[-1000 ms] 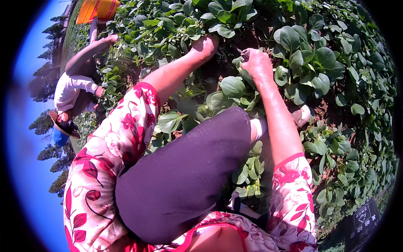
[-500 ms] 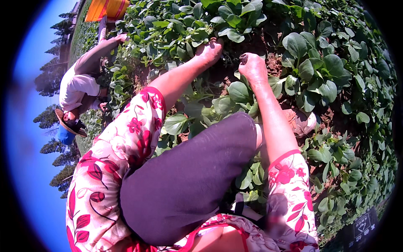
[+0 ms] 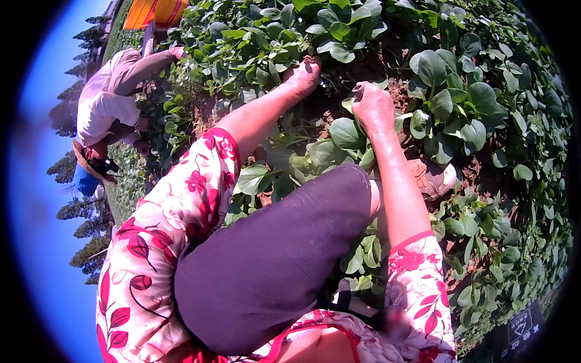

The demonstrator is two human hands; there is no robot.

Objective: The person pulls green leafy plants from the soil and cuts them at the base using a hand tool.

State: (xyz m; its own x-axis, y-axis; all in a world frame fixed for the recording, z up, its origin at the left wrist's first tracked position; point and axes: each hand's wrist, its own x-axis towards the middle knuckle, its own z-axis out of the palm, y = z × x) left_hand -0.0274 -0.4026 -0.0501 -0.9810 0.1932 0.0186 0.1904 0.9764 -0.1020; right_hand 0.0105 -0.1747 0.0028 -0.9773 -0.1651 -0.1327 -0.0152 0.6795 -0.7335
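Among the low leafy greens, my left hand [image 3: 304, 75] is closed in a fist at the edge of a dense clump of small-leaved plants [image 3: 266, 51]. Stems may be in its grip, but the fingers hide them. My right hand [image 3: 373, 107] is also closed, a little nearer to me and to the right, above bare reddish soil [image 3: 399, 91]. A dark spot shows by its thumb; what it holds, if anything, is unclear. Broad round-leaved greens [image 3: 431, 68] grow just right of this hand. Another round-leaved plant [image 3: 345, 134] stands below and between my hands.
My bent knee in dark trousers [image 3: 272, 260] fills the lower middle. A brown shoe [image 3: 433, 178] rests on the soil beside my right forearm. At the left a co-worker in a straw hat [image 3: 88, 163] bends over the plants. An orange-yellow striped container [image 3: 154, 13] stands far off.
My right hand has shifted slightly right and toward me. The left hand stays almost in place. The co-worker has moved a little to the left.
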